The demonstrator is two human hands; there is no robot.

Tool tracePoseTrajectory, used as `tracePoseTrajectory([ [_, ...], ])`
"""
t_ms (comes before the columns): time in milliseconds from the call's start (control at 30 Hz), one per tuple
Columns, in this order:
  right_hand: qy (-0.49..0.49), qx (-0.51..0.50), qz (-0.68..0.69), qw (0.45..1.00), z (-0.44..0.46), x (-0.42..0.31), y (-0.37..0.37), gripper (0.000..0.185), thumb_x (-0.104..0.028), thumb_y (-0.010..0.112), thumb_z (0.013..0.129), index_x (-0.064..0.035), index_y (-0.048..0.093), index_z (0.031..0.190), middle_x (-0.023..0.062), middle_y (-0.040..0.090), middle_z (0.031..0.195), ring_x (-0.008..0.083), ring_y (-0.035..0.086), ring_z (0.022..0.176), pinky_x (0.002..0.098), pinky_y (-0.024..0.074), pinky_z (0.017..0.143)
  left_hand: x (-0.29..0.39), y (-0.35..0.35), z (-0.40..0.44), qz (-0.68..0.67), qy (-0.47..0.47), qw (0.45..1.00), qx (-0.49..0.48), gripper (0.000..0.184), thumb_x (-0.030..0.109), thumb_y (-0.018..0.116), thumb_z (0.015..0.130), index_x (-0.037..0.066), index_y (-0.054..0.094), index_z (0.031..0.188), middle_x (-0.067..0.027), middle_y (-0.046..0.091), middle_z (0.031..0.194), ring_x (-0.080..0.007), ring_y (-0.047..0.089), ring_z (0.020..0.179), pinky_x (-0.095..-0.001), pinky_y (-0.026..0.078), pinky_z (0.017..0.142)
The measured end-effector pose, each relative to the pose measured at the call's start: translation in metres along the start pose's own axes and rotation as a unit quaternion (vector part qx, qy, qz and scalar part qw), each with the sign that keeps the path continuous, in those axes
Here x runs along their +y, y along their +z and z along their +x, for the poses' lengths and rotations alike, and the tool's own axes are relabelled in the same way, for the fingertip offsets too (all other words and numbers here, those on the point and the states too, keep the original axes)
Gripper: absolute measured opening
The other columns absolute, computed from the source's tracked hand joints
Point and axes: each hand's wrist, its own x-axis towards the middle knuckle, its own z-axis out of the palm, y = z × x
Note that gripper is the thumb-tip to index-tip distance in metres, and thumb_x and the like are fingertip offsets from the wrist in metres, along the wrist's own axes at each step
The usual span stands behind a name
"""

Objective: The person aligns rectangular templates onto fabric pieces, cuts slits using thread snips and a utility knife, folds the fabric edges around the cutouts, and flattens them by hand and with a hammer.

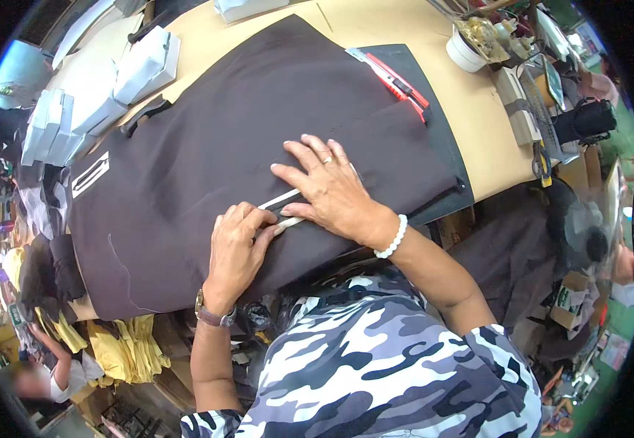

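Dark brown fabric point(207, 131) is spread over the table. A narrow white-edged strip point(280, 198) lies on it between the hands. My left hand point(238, 244) has its thumb and forefinger pinched together at the strip's lower left end. My right hand point(326, 186) rests over the strip with its fingers spread on the fabric and its thumb touching the strip. A white piece with a dark slot point(90, 174) lies at the fabric's left side. A loose pale thread point(125, 274) curves over the lower left of the fabric.
Red cutters point(397, 82) lie on a dark green mat point(442, 150) at the right. White boxes point(142, 66) stand at the upper left, near a black object point(145, 117). A white pot point(467, 51) is at the upper right. Another person point(58, 365) is at the lower left.
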Motion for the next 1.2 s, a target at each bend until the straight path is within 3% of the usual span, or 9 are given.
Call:
tracePoseTrajectory([
  [267, 0.042, -0.03, -0.037, 0.998, -0.012, 0.028, -0.025, 0.066, -0.045, 0.069, 0.072, -0.0141, 0.049, 0.127, 0.0164, 0.036, 0.136, 0.0385, 0.027, 0.13, 0.0546, 0.0214, 0.106, -0.022, -0.013, -0.011, -0.025, -0.064, 0.998, -0.006, 0.024, 0.018, 0.074, 0.07, 0.005, 0.058, 0.082, -0.0063, 0.055, 0.078, -0.0247, 0.053, 0.077, -0.0358, 0.041, 0.071],
  [567, -0.017, -0.04, 0.016, 0.999, 0.012, -0.016, 0.01, 0.062, -0.041, 0.069, 0.074, -0.0138, 0.049, 0.126, 0.0145, 0.033, 0.138, 0.038, 0.025, 0.131, 0.0598, 0.0206, 0.104, -0.025, -0.009, -0.014, -0.019, -0.052, 0.998, 0.021, 0.027, 0.02, 0.075, 0.069, 0.005, 0.058, 0.082, -0.0063, 0.054, 0.079, -0.0244, 0.053, 0.077, -0.0358, 0.041, 0.071],
  [800, 0.021, -0.07, 0.011, 0.997, 0.004, 0.003, -0.007, 0.064, -0.038, 0.07, 0.073, -0.0144, 0.047, 0.128, 0.0159, 0.031, 0.14, 0.0397, 0.022, 0.133, 0.0604, 0.0181, 0.105, -0.029, -0.005, -0.02, 0.006, -0.045, 0.998, 0.052, 0.028, 0.02, 0.076, 0.067, 0.006, 0.058, 0.082, -0.0056, 0.054, 0.08, -0.0237, 0.053, 0.077, -0.0353, 0.041, 0.07],
  [1200, -0.026, -0.057, 0.026, 0.998, 0.017, -0.021, 0.009, 0.062, -0.037, 0.069, 0.074, -0.0141, 0.048, 0.127, 0.0155, 0.032, 0.139, 0.0394, 0.022, 0.132, 0.0636, 0.0181, 0.103, -0.027, -0.005, -0.02, 0.025, -0.032, 0.997, 0.062, 0.028, 0.021, 0.076, 0.067, 0.005, 0.058, 0.083, -0.0053, 0.055, 0.081, -0.0238, 0.053, 0.077, -0.0351, 0.041, 0.07],
])
